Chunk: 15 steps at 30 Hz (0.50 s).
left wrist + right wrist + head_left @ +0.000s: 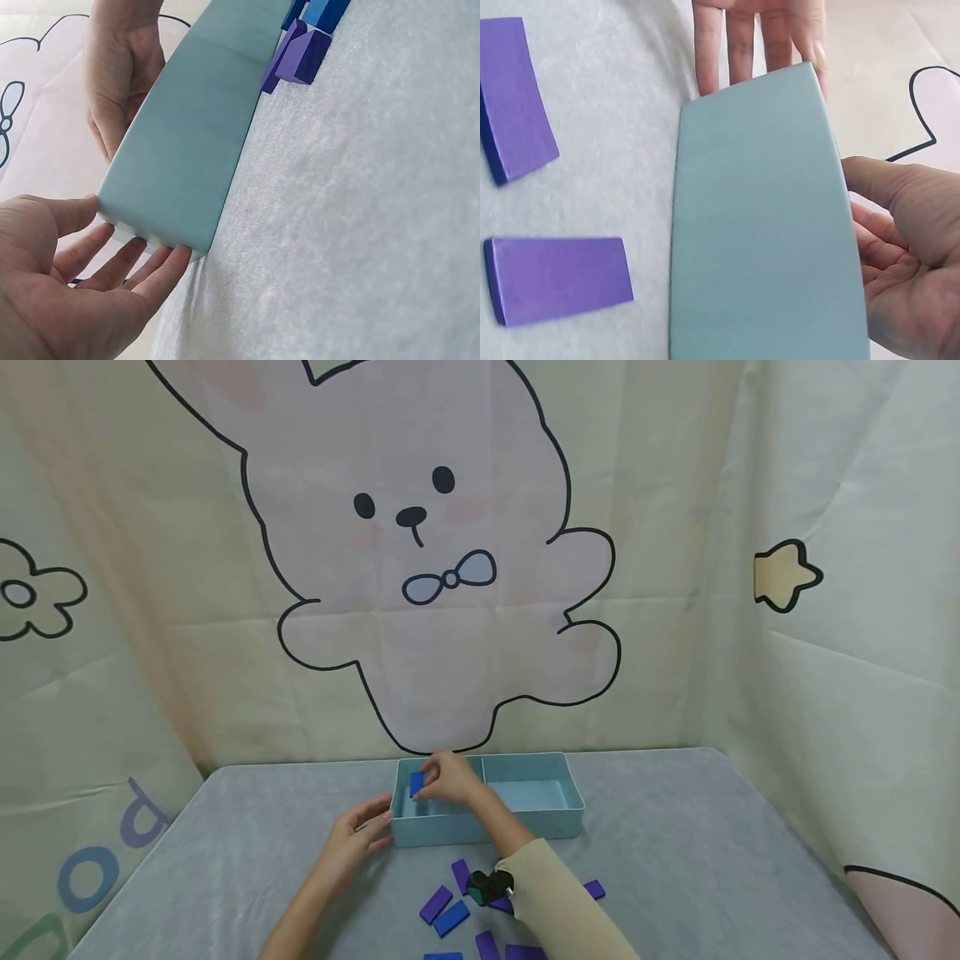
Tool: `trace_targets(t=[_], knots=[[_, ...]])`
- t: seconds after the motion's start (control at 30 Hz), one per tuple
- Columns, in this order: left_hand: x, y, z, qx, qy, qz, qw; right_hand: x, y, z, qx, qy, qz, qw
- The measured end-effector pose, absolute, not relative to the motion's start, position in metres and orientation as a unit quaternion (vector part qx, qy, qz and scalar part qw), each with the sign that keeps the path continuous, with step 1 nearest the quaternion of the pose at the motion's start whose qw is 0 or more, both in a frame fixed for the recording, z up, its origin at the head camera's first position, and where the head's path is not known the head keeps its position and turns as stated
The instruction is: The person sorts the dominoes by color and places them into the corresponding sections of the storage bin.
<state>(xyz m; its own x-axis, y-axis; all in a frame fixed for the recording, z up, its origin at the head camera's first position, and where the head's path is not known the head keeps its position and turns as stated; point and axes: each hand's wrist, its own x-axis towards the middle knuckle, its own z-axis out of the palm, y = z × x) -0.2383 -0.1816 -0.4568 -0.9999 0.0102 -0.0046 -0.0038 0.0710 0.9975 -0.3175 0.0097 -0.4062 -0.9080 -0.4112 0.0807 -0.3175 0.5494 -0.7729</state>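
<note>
A light teal box (487, 828) with a divider making two compartments stands at the back of the table. My right hand (450, 778) reaches over its left compartment and pinches a blue block (416, 784) between thumb and fingers. In the right wrist view the box wall hides that block and the fingertips of the right hand (922, 255). My left hand (356, 835) rests against the left end of the box, fingers extended. The left wrist view shows the fingertips of the left hand (97, 292) along the box's end wall (161, 150).
In front of the box lie several loose blocks, among them a blue block (452, 918) and a purple block (436, 904). Another purple block (595, 889) lies to the right of my sleeve. A grey cloth (675, 843) covers the table, and a printed curtain (660, 652) hangs behind.
</note>
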Motion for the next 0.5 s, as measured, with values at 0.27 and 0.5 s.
trace_targets(t=[0.27,0.5], knots=[[-0.237,-0.181,-0.456,-0.001,0.732,0.681,0.004,-0.322,0.001,-0.414,-0.197,0.877,-0.434,0.066],[-0.237,-0.179,-0.455,-0.008,0.734,0.679,0.006,-0.324,-0.005,-0.418,-0.193,0.871,-0.444,0.081]])
